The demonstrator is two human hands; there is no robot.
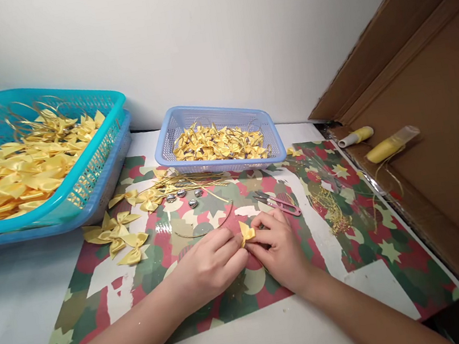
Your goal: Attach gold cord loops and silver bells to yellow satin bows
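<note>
A small yellow bow (246,231) is pinched between the fingertips of both hands, above the patterned mat (177,317). My left hand (214,259) is closed on its left side, and my right hand (279,248) is closed on its right side. Just beyond my left hand, a thin gold cord (196,235) curves over the mat. Pink-handled snips (287,206) lie right behind my right hand. Several silver bells (193,203) rest near a bundle of gold cords (200,180). Loose yellow bows (134,247) are grouped to the left.
A large teal basket (94,163) full of yellow bows stands at the left. A blue basket (222,165) with corded bows is at the back. Cord scraps (337,216) lie at the right, beside a cardboard wall (435,164) with two yellow tubes (389,146).
</note>
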